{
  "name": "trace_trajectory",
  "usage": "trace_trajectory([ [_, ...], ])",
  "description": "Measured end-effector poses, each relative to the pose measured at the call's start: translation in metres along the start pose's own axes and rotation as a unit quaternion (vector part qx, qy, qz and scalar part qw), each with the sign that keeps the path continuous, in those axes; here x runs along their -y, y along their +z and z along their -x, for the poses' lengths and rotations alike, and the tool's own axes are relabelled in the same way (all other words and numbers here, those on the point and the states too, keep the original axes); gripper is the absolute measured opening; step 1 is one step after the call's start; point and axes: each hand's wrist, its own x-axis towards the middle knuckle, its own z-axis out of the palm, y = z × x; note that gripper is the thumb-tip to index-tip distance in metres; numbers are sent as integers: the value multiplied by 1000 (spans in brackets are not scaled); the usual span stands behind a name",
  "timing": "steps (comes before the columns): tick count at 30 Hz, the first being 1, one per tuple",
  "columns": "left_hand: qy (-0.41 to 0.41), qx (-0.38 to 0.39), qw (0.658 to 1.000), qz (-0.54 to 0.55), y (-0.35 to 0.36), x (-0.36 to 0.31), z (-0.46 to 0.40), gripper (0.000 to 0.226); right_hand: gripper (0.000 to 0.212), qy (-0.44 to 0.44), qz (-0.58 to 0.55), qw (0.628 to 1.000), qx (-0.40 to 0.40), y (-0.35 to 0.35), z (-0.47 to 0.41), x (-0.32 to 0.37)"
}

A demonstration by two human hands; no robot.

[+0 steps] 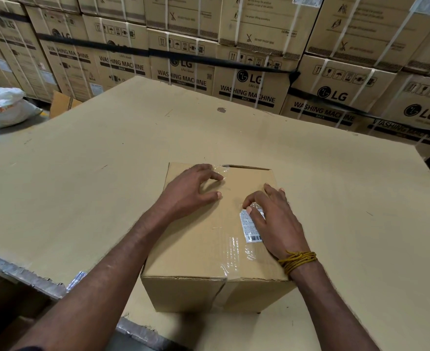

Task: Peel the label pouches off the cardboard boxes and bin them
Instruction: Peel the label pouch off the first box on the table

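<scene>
box: cardboard box [203, 239] on table [82, 173]
right grip: your right hand [277, 221] pinches label pouch [252, 225] top edge
left grip: your left hand [191, 191] spread, pressing box top, 10 o'clock of pouch

A: so both hands are on the cardboard box [208, 236]?

B: yep. left hand [192, 190] rests spread on top, right hand [274, 221] pinches the label pouch [250, 228] at its far edge. box sits on a big cardboard sheet [107, 173].
</scene>
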Motion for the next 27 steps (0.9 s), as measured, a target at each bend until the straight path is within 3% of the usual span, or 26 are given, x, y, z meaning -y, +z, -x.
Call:
trace_trajectory([
  [5, -1, 1, 1000, 6, 0, 1, 0, 42, 26, -2, 13, 1000, 7, -1, 0, 1],
  [12, 0, 0, 1000, 14, 1, 2, 1, 41, 17, -2, -2, 1000, 6, 0, 1, 1],
  [17, -2, 0, 1000, 16, 0, 1, 1, 41, 29, -6, 12, 1000, 3, 0, 0, -2],
  [23, -3, -2, 1000, 12, -1, 0, 1, 41, 14, -6, -13, 1000, -14, 3, -1, -5],
  [27, -3, -2, 1000, 12, -1, 0, 1, 41, 19, -38, -33, 997, -51, 3, -1, -9],
])
